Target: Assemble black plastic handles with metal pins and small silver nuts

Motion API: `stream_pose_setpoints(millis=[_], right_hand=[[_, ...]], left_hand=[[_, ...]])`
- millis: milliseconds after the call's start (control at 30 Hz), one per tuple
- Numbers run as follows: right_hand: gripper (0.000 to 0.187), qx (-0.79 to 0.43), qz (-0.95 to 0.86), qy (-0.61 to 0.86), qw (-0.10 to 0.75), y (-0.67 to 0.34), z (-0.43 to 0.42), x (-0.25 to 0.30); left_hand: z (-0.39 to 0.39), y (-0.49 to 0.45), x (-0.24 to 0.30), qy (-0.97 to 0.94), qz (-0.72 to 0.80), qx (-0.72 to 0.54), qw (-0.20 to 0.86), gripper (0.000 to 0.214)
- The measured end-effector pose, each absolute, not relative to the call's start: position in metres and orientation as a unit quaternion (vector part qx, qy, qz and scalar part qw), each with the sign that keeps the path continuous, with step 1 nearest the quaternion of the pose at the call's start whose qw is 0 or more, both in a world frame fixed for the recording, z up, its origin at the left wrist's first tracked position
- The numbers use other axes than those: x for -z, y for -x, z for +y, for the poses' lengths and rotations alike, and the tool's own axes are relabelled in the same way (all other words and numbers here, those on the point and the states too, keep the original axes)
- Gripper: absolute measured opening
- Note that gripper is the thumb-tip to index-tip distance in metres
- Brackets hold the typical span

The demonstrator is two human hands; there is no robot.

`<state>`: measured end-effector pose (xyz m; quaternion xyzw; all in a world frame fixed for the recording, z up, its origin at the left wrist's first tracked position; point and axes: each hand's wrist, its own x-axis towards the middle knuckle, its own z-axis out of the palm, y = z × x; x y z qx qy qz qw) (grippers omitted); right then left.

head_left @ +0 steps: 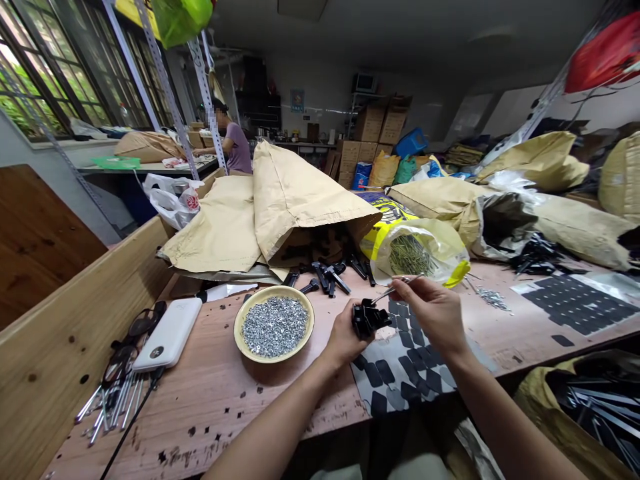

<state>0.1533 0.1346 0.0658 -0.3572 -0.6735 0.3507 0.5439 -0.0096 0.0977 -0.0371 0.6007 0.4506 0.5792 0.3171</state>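
Observation:
My left hand [345, 337] is closed around a black plastic part [369, 319], held up over the table. Between the fingertips of my right hand [435, 310] is a thin metal rod [387, 292], its lower end at the top of the black part. Whether the rod has entered the part, I cannot tell. Beneath both hands lies a sheet of black adhesive pads [413, 373], some of them peeled off. Left of my left hand stands a cream bowl [239, 337] full of small metal nuts [275, 327]. Several black plastic pieces [330, 277] lie behind it.
A large paper sack [305, 187] opens toward me. Beside it, a clear bag [450, 247] holds thin brass-coloured rods [411, 255]. A white power bank [170, 333], sunglasses [120, 360] and metal rods [113, 403] lie left. A wooden board [90, 320] edges the table. Another person [237, 147] sits far back.

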Motion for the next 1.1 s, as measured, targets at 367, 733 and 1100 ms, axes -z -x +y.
stream_pose_setpoints(millis=[367,733,1100], right_hand=[[0.037,-0.396,-0.673,0.363,0.508,-0.149,0.139,-0.058],[0.035,-0.367,-0.709,0.356,0.485,-0.15,0.139,-0.06],[0.031,-0.341,-0.68,0.355,0.543,-0.151,0.129,-0.063]], left_hand=[[0.097,0.009,0.037,-0.613,0.449,-0.571,0.311,0.046],[0.097,0.01,0.037,-0.61,0.45,-0.577,0.303,0.045],[0.097,0.014,0.036,-0.597,0.486,-0.567,0.294,0.047]])
